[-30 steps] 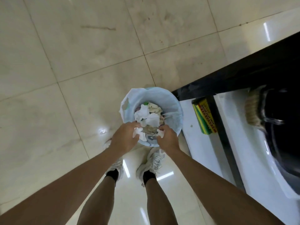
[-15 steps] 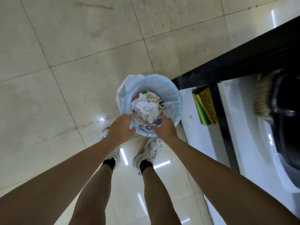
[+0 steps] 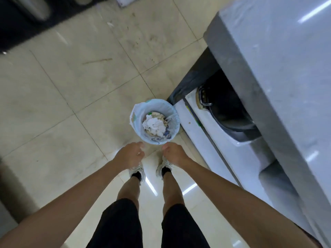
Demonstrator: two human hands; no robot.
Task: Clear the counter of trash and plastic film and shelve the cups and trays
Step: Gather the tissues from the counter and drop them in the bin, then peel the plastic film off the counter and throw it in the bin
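A small round trash bin point(image 3: 138, 120) lined with a pale blue bag stands on the tiled floor beside the counter. It holds crumpled white paper and other trash point(image 3: 154, 124). My left hand point(image 3: 129, 154) and my right hand point(image 3: 174, 153) hang just in front of the bin, above my shoes, apart from it. Both hands hold nothing, and their fingers are loosely curled. The grey counter top point(image 3: 279, 56) fills the upper right.
Under the counter a white shelf point(image 3: 211, 140) carries a dark round pot point(image 3: 231, 111) with a straw-coloured ring. The beige tiled floor point(image 3: 71, 83) stretches left and ahead. Dark furniture point(image 3: 26, 17) runs along the top left. My legs and shoes are below the hands.
My hands pressed the trash into the bin, then let go and pulled back. My head rose, so the bin looks smaller and the counter top has come into view.
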